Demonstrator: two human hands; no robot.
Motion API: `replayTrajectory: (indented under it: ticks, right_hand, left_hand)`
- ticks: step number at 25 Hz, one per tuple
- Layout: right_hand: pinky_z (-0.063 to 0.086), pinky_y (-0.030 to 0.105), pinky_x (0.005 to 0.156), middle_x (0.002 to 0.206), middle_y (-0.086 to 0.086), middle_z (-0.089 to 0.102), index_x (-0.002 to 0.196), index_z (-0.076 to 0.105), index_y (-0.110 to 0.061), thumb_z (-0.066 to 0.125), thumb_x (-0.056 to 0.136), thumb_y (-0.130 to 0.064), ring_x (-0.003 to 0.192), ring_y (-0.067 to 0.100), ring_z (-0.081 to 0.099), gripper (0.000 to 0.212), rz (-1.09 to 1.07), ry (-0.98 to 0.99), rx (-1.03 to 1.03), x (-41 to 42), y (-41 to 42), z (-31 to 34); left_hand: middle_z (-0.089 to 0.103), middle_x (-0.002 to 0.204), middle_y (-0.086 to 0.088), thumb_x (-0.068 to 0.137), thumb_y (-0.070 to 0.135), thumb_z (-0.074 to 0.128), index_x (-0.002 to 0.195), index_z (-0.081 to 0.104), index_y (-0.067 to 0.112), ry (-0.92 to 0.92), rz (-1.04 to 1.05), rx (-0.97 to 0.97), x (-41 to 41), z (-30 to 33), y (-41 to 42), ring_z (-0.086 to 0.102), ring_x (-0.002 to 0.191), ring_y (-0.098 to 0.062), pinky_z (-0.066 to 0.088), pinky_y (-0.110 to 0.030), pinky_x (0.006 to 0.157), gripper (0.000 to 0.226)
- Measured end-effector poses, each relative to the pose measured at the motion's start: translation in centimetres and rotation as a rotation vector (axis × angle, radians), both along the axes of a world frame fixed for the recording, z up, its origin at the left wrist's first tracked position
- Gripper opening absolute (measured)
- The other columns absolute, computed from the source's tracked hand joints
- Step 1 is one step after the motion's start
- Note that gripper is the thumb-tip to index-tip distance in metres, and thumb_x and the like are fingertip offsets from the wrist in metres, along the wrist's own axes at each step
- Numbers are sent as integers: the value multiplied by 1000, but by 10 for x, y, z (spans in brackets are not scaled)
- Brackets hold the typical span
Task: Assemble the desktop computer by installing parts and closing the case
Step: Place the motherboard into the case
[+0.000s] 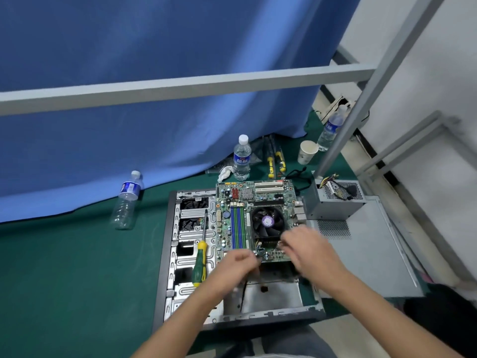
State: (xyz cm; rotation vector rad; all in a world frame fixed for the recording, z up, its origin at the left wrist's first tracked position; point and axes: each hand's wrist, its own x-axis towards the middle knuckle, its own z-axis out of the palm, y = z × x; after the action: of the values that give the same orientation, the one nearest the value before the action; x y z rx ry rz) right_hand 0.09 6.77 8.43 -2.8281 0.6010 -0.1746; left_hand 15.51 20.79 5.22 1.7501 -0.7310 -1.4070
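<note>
1. There is one view, from a wide-angle camera worn on the person's head, looking forward and steeply down.
2. It sits close above the open grey metal computer case [180,254], which lies on the green table mat [64,280] at lower centre.
3. Both forearms enter from the bottom edge.
4. Straight lines bow near the edges, and the hands look motion-blurred, perhaps from movement.

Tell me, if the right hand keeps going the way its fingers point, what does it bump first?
Probably the CPU fan on the motherboard: the right hand points up-left toward it, though depth is unclear.
</note>
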Motion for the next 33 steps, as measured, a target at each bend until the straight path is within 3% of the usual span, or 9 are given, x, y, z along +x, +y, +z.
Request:
replayTrajectory:
  ticks: [4, 7, 12, 15, 18, 23, 27, 30, 33]
  right_hand:
    - [31, 19, 64, 82, -12, 54, 90, 59, -24, 60, 94, -35, 78, 7, 48, 12, -183, 25, 83, -10, -37, 15]
    - [32, 24, 63, 84, -8, 55, 105, 62, -22, 59, 95, -21, 79, 11, 50, 11, -207, 128, 133, -14, -60, 23]
    - [43, 49, 101, 86, -1, 69, 97, 72, -16, 71, 81, -4, 95, 22, 63, 19, 1, 71, -274, -28, -78, 35]
    - [47, 30, 88, 100, -2, 65, 110, 66, -18, 59, 96, -21, 95, 17, 61, 16, -245, -97, 214, -37, -76, 38]
    - [39, 7, 76, 104, -7, 57, 101, 60, -26, 52, 100, -17, 91, 0, 55, 12, -362, -236, 600, -35, -80, 43]
    - [47, 15, 70, 100, -8, 64, 101, 65, -33, 46, 99, -7, 72, -3, 57, 32, -248, -298, 1003, -27, -81, 57]
    - [55, 25, 69, 83, -3, 71, 96, 61, -23, 63, 94, -13, 73, 11, 67, 10, -217, -443, 951, -21, -83, 73]
    - [47, 10, 74, 81, -15, 68, 90, 72, -26, 74, 85, -19, 82, 0, 64, 8, -236, -532, 500, -11, -82, 83]
    - [47, 8, 76, 84, -15, 71, 100, 74, -23, 72, 87, -12, 82, -1, 66, 17, -232, -553, 612, 9, -73, 92]
  left_hand:
    - [67, 76, 3, 97, 23, 56, 74, 65, 17, 120, 127, -24, 2, 15, -5, 63, 78, -12, 51, -30, 87, 26]
    - [62, 73, -1, 100, 19, 53, 80, 59, 10, 216, 319, -44, 3, 19, -12, 63, 69, -13, 54, -23, 72, 22]
    - [63, 70, -1, 98, 18, 55, 80, 60, 10, 201, 530, -21, -9, 17, -18, 61, 68, -16, 51, -31, 73, 21]
    - [65, 74, -5, 96, 16, 59, 77, 63, 11, 24, 456, 24, -19, 19, -25, 60, 76, -20, 48, -39, 89, 20]
    - [65, 95, 8, 94, 21, 64, 100, 62, 18, -199, 342, 18, -38, 32, -41, 61, 90, -12, 46, -18, 78, 8]
    - [37, 136, 25, 93, 37, 64, 145, 37, 34, -740, 101, -325, -58, 77, -87, 38, 125, 6, 29, -16, 108, 59]
    - [70, 105, 7, 99, 23, 58, 121, 62, 24, -443, 96, -471, -54, 93, -110, 65, 96, -8, 53, -37, 90, 22]
    - [69, 84, 7, 102, 25, 52, 103, 68, 25, -330, 180, -456, -41, 89, -106, 63, 77, -11, 52, -35, 73, 16]
    - [53, 68, 14, 99, 29, 54, 97, 65, 27, -207, 280, -534, -23, 94, -99, 46, 63, -6, 38, -26, 62, 12]
